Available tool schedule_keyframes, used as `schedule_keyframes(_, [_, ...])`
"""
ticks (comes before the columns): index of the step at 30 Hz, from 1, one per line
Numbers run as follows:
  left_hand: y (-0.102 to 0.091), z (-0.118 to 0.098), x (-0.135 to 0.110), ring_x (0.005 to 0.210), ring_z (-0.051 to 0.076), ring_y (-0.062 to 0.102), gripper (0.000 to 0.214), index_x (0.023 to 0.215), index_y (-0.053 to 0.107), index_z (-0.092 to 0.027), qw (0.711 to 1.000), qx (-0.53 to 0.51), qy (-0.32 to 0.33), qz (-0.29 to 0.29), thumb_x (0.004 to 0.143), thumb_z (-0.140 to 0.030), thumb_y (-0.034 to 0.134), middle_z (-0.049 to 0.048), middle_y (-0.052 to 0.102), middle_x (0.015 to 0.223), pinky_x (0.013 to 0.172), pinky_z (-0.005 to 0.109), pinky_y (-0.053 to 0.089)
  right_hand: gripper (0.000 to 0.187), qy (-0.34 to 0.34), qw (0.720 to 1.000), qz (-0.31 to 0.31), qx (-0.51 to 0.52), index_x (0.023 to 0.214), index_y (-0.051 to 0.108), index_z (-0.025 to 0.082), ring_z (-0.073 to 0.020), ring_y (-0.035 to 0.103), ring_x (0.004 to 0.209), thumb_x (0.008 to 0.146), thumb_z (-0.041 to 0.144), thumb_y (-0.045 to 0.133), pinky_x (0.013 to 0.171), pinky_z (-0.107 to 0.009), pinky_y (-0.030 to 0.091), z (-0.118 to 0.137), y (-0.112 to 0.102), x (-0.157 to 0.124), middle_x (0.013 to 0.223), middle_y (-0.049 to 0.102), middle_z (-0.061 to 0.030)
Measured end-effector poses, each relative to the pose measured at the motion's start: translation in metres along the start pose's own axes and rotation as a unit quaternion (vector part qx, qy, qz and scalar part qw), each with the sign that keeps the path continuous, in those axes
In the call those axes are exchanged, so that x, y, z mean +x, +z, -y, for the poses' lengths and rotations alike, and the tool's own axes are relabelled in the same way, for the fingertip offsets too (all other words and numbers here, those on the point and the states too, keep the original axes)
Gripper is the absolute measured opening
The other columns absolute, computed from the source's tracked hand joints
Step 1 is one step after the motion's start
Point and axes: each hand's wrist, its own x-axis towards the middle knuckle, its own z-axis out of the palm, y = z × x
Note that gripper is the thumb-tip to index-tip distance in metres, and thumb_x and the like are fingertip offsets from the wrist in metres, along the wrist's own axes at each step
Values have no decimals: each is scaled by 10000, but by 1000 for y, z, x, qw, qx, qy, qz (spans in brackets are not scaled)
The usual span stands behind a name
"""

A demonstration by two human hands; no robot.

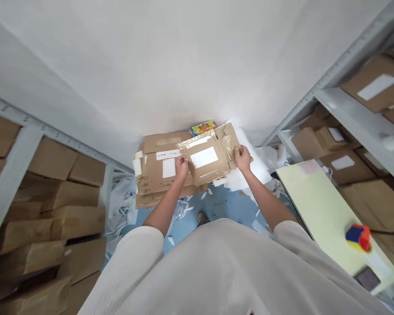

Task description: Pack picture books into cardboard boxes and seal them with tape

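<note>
A flattened cardboard box [220, 151] with clear tape on it and a white label [204, 157] is held up between my two hands. My left hand [182, 167] grips its left edge with the fingers closed. At its right edge my right hand [243, 158] is closed on the cardboard. Behind and to the left, lower down, lies a stack of flattened cardboard [153, 177] with handwriting and white labels. A colourful yellow, green and red package [202, 127] shows just beyond the held box, against the wall.
Shelves of cardboard boxes stand at left [79, 221] and right [371, 205]. A pale yellow table [318, 203] on the right carries a red, blue and yellow tape dispenser [359, 238] and a dark flat object [367, 278]. Paper scraps and plastic litter the blue floor [216, 203].
</note>
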Motion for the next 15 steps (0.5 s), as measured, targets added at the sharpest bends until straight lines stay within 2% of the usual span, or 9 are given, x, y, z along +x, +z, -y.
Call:
schedule_keyframes(3, [59,-2,-21,924,222,709,106,842,596,-254,998,38,4,52,851,-160,644,16,702,867,928,335,587,547,55,997,-49,0,1428,688,209,-398,607,1385,1017,552,576,1263,-635,350,-55,-49,-12,1428,734,-194])
schedule_keyframes(6, [122,-1,-49,919,208,722,117,907,603,-261,995,51,1,81,872,-164,657,7,702,879,936,325,581,490,109,990,-86,-13,1295,731,217,-387,635,1313,966,565,628,1218,-580,409,-113,-100,-30,1307,776,-167])
schedule_keyframes(10, [207,4,-101,889,197,726,146,986,623,-255,990,77,-17,119,876,-182,687,0,719,882,885,309,587,372,185,979,-83,-28,1148,733,247,-344,692,1196,953,541,618,1150,-499,456,-186,-167,-58,1121,807,-103])
schedule_keyframes(15, [300,8,-171,892,197,743,227,1079,684,-252,970,108,-22,216,868,-168,684,24,768,958,837,305,600,295,261,958,-118,-21,1008,706,267,-334,686,1146,923,535,616,1087,-492,491,-269,-244,-93,1052,778,-90])
